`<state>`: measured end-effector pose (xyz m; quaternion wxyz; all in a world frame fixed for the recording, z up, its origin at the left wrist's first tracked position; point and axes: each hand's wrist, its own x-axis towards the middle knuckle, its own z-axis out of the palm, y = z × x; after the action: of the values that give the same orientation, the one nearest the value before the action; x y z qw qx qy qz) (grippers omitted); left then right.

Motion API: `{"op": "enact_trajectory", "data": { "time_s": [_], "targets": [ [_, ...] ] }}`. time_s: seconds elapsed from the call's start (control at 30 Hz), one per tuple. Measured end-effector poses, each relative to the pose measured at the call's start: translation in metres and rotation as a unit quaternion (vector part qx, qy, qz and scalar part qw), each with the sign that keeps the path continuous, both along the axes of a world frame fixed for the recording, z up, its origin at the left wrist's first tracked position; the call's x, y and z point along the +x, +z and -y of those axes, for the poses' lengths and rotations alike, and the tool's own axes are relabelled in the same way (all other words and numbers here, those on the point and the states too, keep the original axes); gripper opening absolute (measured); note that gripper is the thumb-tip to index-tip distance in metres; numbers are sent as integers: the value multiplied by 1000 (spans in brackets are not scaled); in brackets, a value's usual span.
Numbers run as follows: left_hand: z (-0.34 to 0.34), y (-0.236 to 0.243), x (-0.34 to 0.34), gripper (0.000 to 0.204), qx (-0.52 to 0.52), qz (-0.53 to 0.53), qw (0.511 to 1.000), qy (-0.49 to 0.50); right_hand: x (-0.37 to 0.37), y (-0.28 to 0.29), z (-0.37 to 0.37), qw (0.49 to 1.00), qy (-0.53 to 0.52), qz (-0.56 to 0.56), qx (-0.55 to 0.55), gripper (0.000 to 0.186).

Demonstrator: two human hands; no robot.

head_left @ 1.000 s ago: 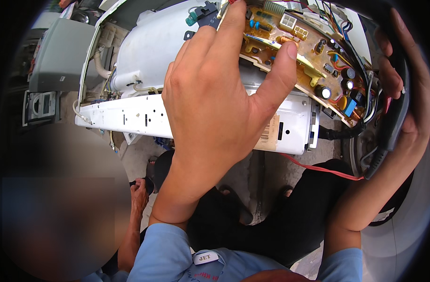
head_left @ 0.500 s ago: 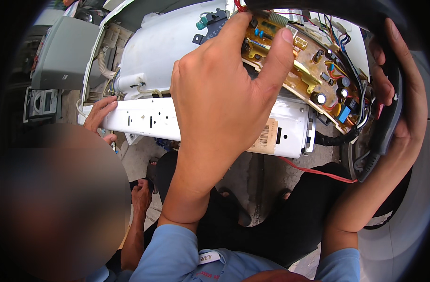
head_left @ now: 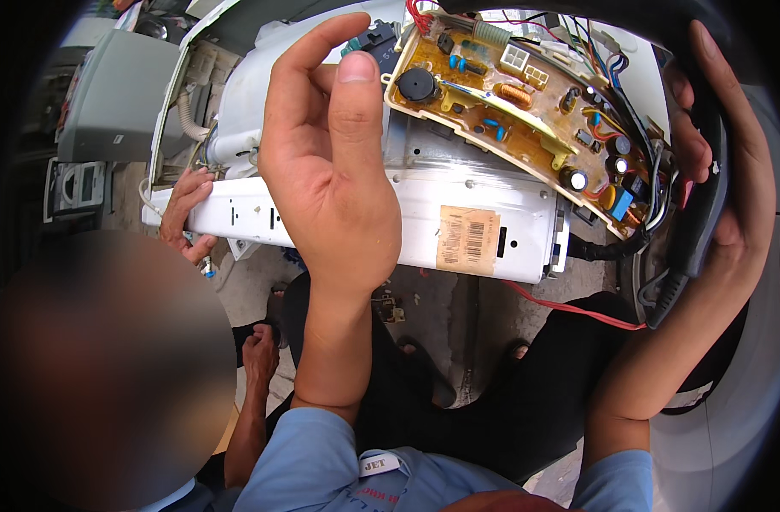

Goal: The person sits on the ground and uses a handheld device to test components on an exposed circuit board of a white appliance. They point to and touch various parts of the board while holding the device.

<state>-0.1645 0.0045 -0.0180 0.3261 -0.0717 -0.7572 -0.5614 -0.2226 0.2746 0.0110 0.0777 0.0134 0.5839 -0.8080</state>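
My left hand (head_left: 332,166) is raised over the white metal panel (head_left: 415,200), thumb and index finger apart, with nothing visible between them. Its other fingers are partly hidden. Just right of it lies an amber resin-coated circuit board (head_left: 484,98) in a cream tray, carrying capacitors, coils, white connectors and a round black component (head_left: 416,84). A dark plastic bracket-like part (head_left: 378,43) shows beside my fingertips. My right hand (head_left: 739,162) is wrapped around the side of a curved black plastic frame (head_left: 710,205). Wires (head_left: 650,154) run between this frame and the board.
A co-worker's hand (head_left: 185,205) rests on the white panel's left end. Behind lies a whitish plastic tub (head_left: 245,94) inside an opened appliance cabinet. Grey boxy casings (head_left: 121,98) stand far left. A red wire (head_left: 569,316) hangs below, above my knees.
My left hand has moved left off the circuit board and turned, uncovering the round black component and the paper label on the white panel. My right hand stays on the black frame.
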Motion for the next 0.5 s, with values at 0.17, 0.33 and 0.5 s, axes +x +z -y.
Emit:
{"op": "enact_trajectory", "data": {
  "time_s": [0.17, 0.33, 0.5],
  "targets": [
    [7, 1, -10, 22, 78, -76, 993, 36, 0, -1, -7, 999, -21, -23, 20, 31],
    [19, -3, -20, 24, 15, -43, 999, 12, -3, -2, -6, 999, -33, -26, 27, 29],
    [23, -9, -22, 25, 24, -91, 996, 3, -7, -2, -17, 999, 13, -13, 42, 27]
  ]
}}
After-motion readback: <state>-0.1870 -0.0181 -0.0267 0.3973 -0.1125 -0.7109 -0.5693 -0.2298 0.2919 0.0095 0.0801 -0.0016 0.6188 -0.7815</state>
